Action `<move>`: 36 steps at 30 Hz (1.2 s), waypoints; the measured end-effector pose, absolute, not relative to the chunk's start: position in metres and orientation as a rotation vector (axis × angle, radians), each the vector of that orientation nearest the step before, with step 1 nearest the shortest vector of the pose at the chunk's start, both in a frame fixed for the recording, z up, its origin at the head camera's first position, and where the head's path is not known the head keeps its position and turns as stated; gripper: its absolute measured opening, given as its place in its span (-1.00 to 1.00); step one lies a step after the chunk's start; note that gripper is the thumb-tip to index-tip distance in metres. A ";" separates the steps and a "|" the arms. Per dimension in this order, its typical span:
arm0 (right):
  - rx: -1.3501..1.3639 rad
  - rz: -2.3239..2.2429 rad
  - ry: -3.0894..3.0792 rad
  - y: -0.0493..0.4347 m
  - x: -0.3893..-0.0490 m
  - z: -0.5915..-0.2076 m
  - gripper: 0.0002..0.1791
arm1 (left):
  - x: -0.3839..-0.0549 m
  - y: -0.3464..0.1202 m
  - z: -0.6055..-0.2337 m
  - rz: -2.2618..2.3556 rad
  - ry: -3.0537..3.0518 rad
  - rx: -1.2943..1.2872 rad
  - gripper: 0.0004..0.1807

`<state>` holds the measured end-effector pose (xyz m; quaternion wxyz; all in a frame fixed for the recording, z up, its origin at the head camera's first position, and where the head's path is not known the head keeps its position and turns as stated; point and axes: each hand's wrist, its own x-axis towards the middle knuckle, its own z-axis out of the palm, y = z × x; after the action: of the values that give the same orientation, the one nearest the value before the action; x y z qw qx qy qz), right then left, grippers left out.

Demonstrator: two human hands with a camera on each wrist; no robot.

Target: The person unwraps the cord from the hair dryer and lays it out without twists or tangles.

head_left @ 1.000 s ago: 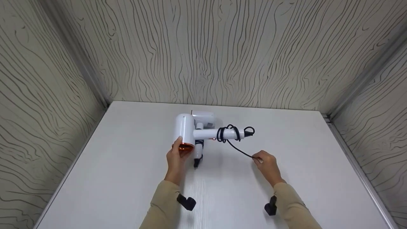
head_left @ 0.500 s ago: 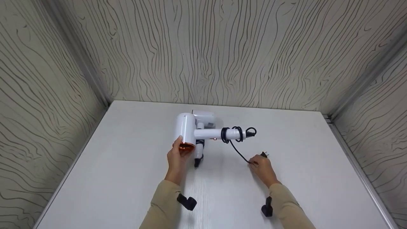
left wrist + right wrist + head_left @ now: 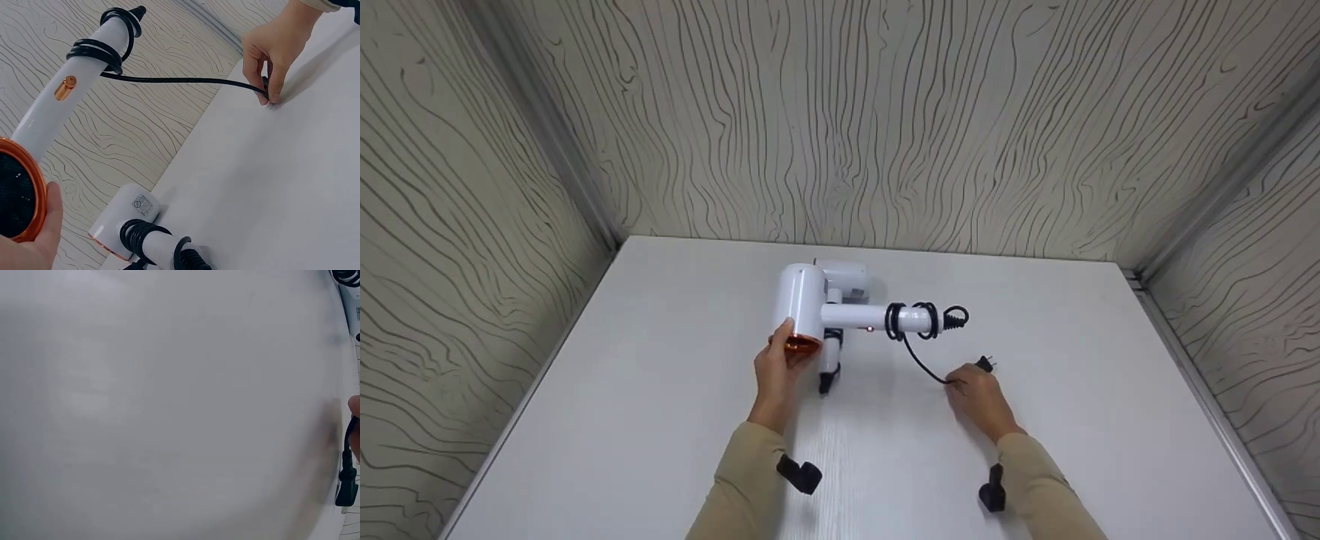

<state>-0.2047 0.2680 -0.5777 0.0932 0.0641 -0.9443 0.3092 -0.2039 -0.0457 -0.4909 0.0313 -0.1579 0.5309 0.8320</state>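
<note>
A white hair dryer point(image 3: 801, 296) with a copper-coloured rim is held up by my left hand point(image 3: 777, 367), which grips its barrel near the rim. The handle points right, and a black cord point(image 3: 97, 52) is wound around it in several loops. From the loops a free length runs down to my right hand point(image 3: 977, 394), whose thumb and fingers pinch the cord near its end. The black plug point(image 3: 985, 364) sticks out beyond those fingers, prongs outward; it also shows in the right wrist view, plug point(image 3: 347, 488) hanging under the fingertips.
Behind the held dryer, a second white hair dryer point(image 3: 126, 216) lies on the white table point(image 3: 675, 420), its black cord coiled round its handle. Wood-patterned panels point(image 3: 840, 127) rise at the back and both sides of the table.
My right hand has shifted slightly left and down along the cord, and the plug now shows past its fingers. The held dryer has edged a little right, with my left hand still gripping it.
</note>
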 end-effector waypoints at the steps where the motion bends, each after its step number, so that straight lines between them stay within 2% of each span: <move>1: 0.187 0.927 -2.801 0.267 -0.205 -0.577 -0.89 | -0.204 -0.045 -0.491 2.562 1.641 -0.483 -0.26; 16: 0.134 0.976 -2.883 0.259 -0.212 -0.563 -0.73 | -0.201 -0.041 -0.492 2.584 1.615 -0.482 -0.29; 27: 0.188 1.049 -2.659 0.239 -0.216 -0.552 -0.76 | -0.200 -0.041 -0.493 2.647 1.556 -0.448 -0.36; 36: 0.086 1.042 -2.610 0.221 -0.223 -0.541 -0.80 | -0.200 -0.041 -0.493 2.588 1.627 -0.454 -0.31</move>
<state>-0.2227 0.2205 -0.5408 0.1641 0.0303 -0.9158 0.3654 -0.1995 -0.0411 -0.4932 0.0256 -0.1468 0.5262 0.8372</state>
